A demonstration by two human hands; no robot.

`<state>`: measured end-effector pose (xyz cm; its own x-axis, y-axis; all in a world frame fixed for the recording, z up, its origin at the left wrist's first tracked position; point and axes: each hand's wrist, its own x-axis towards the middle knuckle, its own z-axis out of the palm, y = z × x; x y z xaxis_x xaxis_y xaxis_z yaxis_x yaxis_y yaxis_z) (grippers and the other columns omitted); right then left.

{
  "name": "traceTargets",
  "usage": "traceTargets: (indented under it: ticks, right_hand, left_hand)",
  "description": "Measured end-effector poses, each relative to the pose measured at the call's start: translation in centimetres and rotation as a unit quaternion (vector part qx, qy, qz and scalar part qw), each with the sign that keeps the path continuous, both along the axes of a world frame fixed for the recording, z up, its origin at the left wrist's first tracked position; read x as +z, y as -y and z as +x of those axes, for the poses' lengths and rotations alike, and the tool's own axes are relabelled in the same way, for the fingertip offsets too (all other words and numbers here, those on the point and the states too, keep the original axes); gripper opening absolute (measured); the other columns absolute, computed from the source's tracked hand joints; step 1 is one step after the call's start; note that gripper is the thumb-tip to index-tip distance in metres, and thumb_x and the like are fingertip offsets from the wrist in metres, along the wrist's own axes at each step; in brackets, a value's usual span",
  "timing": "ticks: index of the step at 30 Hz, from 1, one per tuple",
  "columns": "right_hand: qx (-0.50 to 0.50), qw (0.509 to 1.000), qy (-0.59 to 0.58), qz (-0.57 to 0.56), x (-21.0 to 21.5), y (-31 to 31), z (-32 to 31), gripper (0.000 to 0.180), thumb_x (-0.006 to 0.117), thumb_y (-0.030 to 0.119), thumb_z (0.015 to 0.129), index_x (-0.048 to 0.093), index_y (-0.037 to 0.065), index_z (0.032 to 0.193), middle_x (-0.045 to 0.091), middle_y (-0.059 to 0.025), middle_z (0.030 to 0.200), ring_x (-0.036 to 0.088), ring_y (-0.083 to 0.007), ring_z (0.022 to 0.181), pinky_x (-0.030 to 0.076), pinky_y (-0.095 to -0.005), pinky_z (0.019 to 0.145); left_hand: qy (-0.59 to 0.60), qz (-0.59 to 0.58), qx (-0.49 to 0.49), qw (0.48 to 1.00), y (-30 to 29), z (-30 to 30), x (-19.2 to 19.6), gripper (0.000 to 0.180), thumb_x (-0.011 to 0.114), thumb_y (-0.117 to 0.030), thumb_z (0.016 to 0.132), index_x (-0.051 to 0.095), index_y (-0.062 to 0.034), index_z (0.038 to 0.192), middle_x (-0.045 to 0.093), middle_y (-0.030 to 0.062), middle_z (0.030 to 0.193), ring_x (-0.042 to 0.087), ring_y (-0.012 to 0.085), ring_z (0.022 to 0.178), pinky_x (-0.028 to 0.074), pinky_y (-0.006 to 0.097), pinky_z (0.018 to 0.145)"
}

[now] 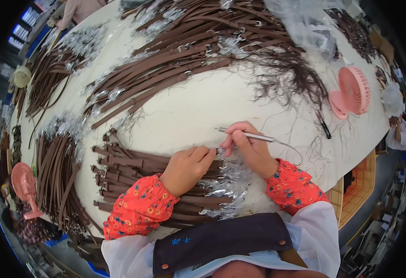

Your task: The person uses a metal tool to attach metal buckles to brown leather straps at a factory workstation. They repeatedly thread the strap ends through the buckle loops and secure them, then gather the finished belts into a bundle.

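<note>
A: How much open room does the bench [189, 109] give?
B: A bare pale stretch lies between the far heap of brown straps [166, 67] and the hands. To the right, the bench's edge slants away past the right forearm, with loose dark threads [312, 160] scattered short of it.

A: And the hands?
B: The left hand [188, 170] has its fingertips pinched on a silver metal fitting [219, 151] over the near bundle of brown straps [131, 172]. The right hand [255, 146] is closed round a slim pen-shaped tool [258, 136], its tip pointing left and a thin cable [290, 146] curling from its back end (rather like a writing grip).

A: What stands in the way?
B: Close by, crinkled clear wrap [233, 185] covers the right ends of the near bundle. A tangle of dark strands [295, 76] spreads at the far right, beside a pink fan [355, 90]; a black pen-like stick [324, 127] lies just nearer. On the left, another strap bundle [57, 178] lies beside a second pink fan [23, 183].

A: Any containers?
B: Past the right edge sits an orange-yellow crate [363, 178] (something dark shows at its left side, too hidden to name). A clear plastic bag [302, 21] slumps far right; I cannot tell its contents.
</note>
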<state>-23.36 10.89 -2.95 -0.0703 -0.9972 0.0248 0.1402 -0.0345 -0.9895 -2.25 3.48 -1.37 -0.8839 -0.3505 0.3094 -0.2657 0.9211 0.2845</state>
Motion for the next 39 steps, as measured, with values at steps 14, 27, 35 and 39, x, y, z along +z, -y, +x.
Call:
traceTargets:
  ticks: [14,27,35,39]
  right_hand:
    - [0.043,0.999,0.009,0.017,0.6,0.1,-0.8,0.031,0.044,0.028,0.108,0.058,0.001,0.105,0.062,-0.0027,0.073,0.061,-0.008,0.063,0.05,-0.0224,0.062]
    - [0.09,0.993,-0.043,0.054,1.1,-0.3,-0.5,0.032,0.047,0.028,0.107,0.062,0.001,0.098,0.059,-0.0002,0.062,0.056,-0.0067,0.053,0.044,-0.022,0.053]
    - [0.105,0.992,-0.04,0.058,1.0,-0.3,-0.6,0.031,0.046,0.027,0.107,0.061,0.001,0.101,0.058,0.0001,0.063,0.055,-0.0064,0.054,0.043,-0.022,0.053]
    - [0.107,0.991,-0.043,0.061,1.2,-0.2,-0.4,0.03,0.046,0.027,0.107,0.06,0.0,0.102,0.058,-0.0001,0.063,0.055,-0.0065,0.054,0.044,-0.022,0.053]
  left_hand:
    - [-0.069,0.38,0.087,0.919,1.1,-0.9,0.3,0.007,0.066,-0.001,0.089,0.06,0.0011,0.091,0.061,0.0134,0.084,0.062,0.025,0.069,0.049,0.034,0.063]
    - [-0.057,0.51,0.055,0.856,2.6,0.8,-0.5,0.005,0.063,-0.003,0.094,0.059,0.0004,0.096,0.062,0.0018,0.079,0.059,0.0078,0.069,0.048,0.023,0.062]
    - [-0.048,0.499,0.066,0.863,2.5,0.8,-0.3,0.007,0.065,-0.003,0.093,0.06,0.001,0.097,0.062,0.0017,0.078,0.058,0.0071,0.07,0.047,0.023,0.062]
    - [-0.054,0.491,0.062,0.867,2.5,0.6,-0.1,0.008,0.066,-0.003,0.092,0.061,0.001,0.096,0.062,0.0017,0.079,0.057,0.007,0.07,0.047,0.023,0.062]
